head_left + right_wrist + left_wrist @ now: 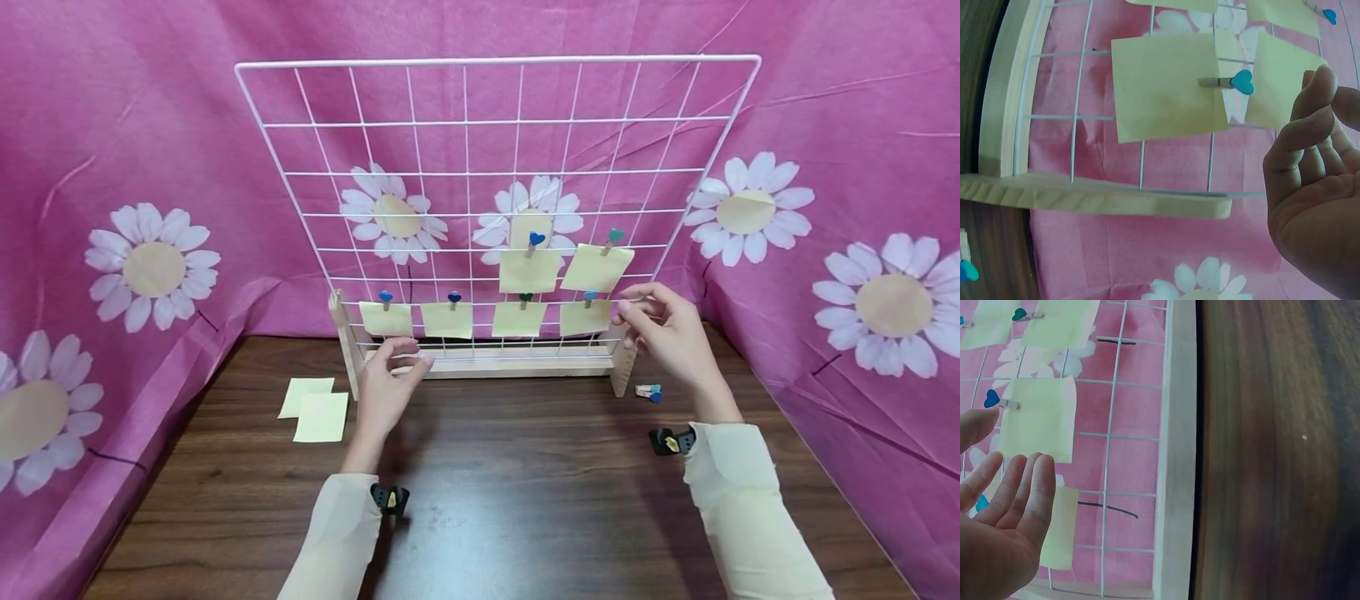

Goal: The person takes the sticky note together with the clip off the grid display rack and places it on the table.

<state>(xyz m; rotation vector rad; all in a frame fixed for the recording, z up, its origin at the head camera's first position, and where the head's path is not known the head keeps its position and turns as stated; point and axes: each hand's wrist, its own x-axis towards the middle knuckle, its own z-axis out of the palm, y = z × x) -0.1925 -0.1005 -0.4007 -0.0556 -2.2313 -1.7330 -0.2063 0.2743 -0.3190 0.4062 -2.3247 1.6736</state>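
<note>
A white wire grid panel [467, 125] stands in a wooden base [487, 367]. Small clothespins with heart tops hold several yellow sticky notes on it, such as a bottom-row note [386, 320] under a blue-heart clothespin [386, 297]. My left hand [388, 383] is in front of the grid's lower left, fingers spread apart and holding nothing. By the grid's lower right edge is my right hand [663, 333], loosely bent and with nothing visible in its fingers. Close to it hangs the last bottom-row note [1169, 87], under a light-blue heart clothespin [1242, 82].
Two loose sticky notes [321, 418] overlap on the dark wooden table [487, 492], left of the base. A few heart clothespins [649, 392] lie to the right of it. Pink cloth with white flowers [150, 75] surrounds the table behind and at the sides.
</note>
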